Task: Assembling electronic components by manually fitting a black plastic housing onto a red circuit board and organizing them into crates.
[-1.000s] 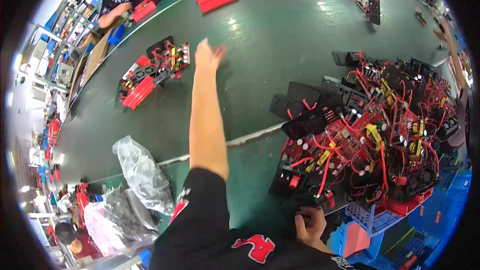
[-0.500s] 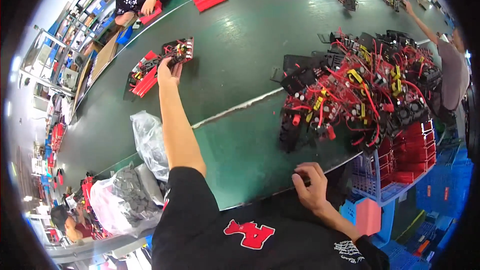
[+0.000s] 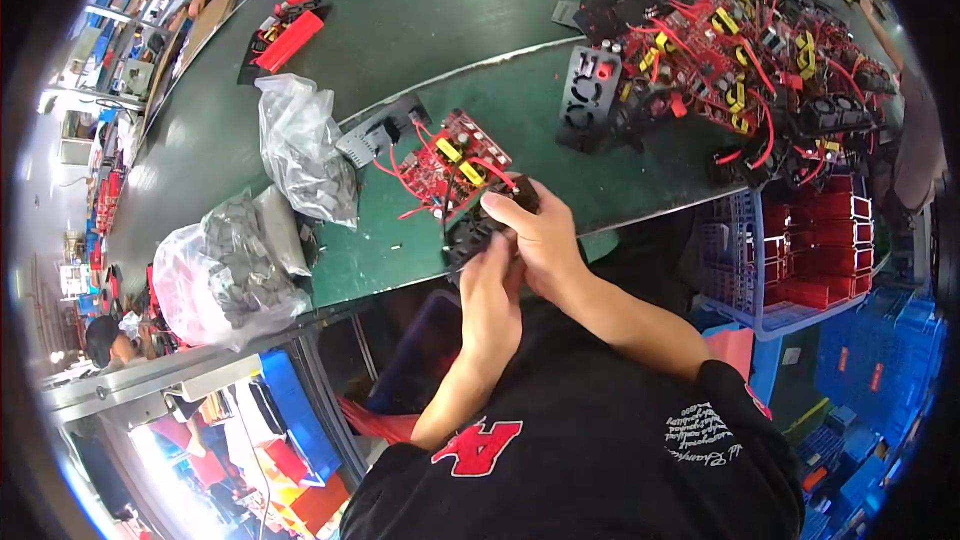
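Close to the table's front edge, a red circuit board (image 3: 425, 172) with yellow parts and red wires lies in front of me. A black fan panel (image 3: 468, 236) at its near side is held between both hands. My right hand (image 3: 545, 232) grips its right end, thumb on top. My left hand (image 3: 488, 302) is closed at its lower edge; the fingertips are partly hidden and a little blurred. Red wires also run from the board to a grey-black end panel (image 3: 378, 132) at its far left.
A large heap of wired red boards (image 3: 740, 70) covers the right side. Clear plastic bags (image 3: 300, 155) and a bag of grey pieces (image 3: 235, 265) lie left. Farther off is a red-cased unit (image 3: 290, 40). A blue basket (image 3: 735, 260) with red casings stands below the right edge.
My left hand has drawn back from the far left, and the board beside it there now lies before me. My right hand, empty earlier, now grips the fan panel. The view has shifted.
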Demonstrator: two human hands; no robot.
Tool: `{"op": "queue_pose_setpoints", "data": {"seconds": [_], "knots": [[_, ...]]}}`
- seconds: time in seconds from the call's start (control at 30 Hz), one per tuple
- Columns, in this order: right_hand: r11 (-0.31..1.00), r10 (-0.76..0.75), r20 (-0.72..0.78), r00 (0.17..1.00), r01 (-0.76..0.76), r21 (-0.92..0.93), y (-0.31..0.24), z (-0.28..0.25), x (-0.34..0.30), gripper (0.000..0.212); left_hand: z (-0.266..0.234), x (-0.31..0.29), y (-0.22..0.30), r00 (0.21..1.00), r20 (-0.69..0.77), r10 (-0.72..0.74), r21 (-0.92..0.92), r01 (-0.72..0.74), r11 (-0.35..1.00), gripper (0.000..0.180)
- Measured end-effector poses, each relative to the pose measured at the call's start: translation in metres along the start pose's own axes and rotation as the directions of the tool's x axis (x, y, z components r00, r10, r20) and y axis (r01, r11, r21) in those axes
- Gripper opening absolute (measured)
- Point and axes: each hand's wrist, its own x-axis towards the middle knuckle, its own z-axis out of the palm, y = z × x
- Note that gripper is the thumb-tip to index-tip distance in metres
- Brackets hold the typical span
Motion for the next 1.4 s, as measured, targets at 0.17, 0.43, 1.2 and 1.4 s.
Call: {"op": "queue_pose_setpoints", "data": {"seconds": [0.17, 0.43, 1.2, 1.4], "knots": [[0.968, -0.178, -0.118, 0.977, 0.152, -0.201, -0.026, -0.044, -0.003, 0.023, -0.034, -0.02, 0.06, 0.998, -0.021, 0.054, 0.748, -0.02, 0.663, 0.027], [0.998, -0.064, -0.113, 0.992, 0.065, 0.006, -0.048, -0.061, -0.026, 0.018, -0.056, 0.125, 0.113, 0.689, 0.633, 0.352, 0.774, -0.567, -0.283, 0.045], [0.946, -0.308, 0.06, 0.949, 0.299, 0.121, -0.002, -0.096, -0.081, 0.065, 0.051, 0.016, 0.006, 0.804, 0.527, 0.275, 0.82, -0.396, -0.413, 0.053], [0.722, -0.337, 0.091, 0.937, 0.195, 0.664, -0.01, -0.193, -0.129, 0.074, 0.144, -0.034, -0.021, 0.691, 0.719, 0.078, 0.663, -0.648, -0.374, 0.032]]}}
